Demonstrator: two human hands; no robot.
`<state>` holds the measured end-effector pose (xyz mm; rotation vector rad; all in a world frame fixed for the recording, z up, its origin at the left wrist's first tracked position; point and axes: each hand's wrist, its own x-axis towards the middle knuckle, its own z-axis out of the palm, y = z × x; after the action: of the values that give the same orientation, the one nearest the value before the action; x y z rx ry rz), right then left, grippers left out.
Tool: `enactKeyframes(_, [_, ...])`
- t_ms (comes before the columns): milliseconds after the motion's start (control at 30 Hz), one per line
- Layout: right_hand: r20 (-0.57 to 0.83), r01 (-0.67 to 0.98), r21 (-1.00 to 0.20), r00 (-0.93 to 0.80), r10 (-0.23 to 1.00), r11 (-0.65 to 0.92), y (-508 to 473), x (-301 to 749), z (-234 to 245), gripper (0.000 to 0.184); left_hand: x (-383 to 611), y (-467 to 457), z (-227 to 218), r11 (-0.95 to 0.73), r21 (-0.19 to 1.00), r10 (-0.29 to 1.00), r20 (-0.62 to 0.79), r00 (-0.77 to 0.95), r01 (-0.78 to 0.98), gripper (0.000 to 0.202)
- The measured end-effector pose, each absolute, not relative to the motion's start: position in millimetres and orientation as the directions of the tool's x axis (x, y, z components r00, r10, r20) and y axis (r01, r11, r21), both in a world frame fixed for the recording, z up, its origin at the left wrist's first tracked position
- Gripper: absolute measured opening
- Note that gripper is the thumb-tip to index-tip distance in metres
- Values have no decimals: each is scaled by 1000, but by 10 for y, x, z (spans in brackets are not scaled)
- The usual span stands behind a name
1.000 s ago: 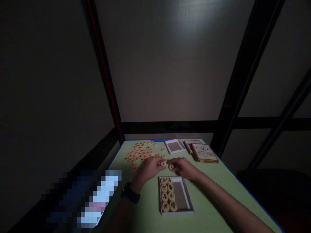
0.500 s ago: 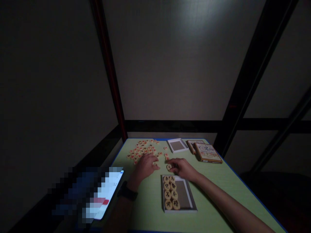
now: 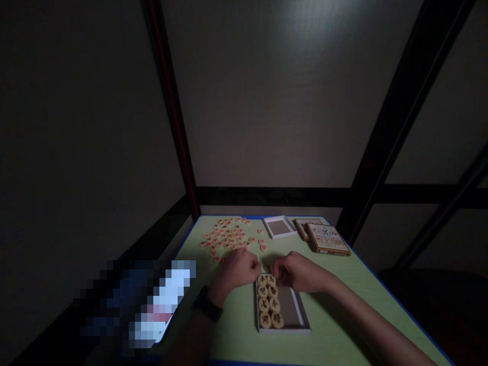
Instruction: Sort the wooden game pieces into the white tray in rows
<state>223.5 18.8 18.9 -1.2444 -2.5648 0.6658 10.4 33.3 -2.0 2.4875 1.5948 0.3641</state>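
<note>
Just beyond the near box tray (image 3: pixel 303 310), my right hand (image 3: pixel 299 272) is closed with its fingertips pinched. A partly hidden Chinese chess piece (image 3: pixel 267 267) shows at those fingertips. My left hand (image 3: pixel 240 268) hovers by the tray's far left corner with curled fingers; whatever is inside them is hidden. Two columns of round wooden pieces with black characters, among them a lower right piece (image 3: pixel 277 319), fill the tray's left side. The brown bottom shows on its right side.
Many loose pieces (image 3: pixel 224 236) with red or black characters spread over the far left of the green table (image 3: pixel 229 330). A second white tray (image 3: pixel 280 227) and flat game boxes (image 3: pixel 328 238) stand at the back right. A lit screen (image 3: pixel 171 295), partly blurred out, is at left.
Both hands have come nearer to the tray and to each other. My left hand's fingers have closed and left the scattered pieces. The piece by my right fingertips has shifted towards the tray.
</note>
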Motion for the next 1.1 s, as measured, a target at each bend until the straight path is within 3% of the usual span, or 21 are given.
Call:
enactKeyframes(267, [24, 692, -443, -626, 780, 569, 179, 2138, 96, 26, 121, 327, -69, -443, 279, 896, 106, 431, 852, 27])
enactKeyframes(1100, [-27, 656, -510, -658, 752, 556, 215, 2220, 101, 23, 138, 316, -43, -422, 232, 907, 87, 413, 876, 25])
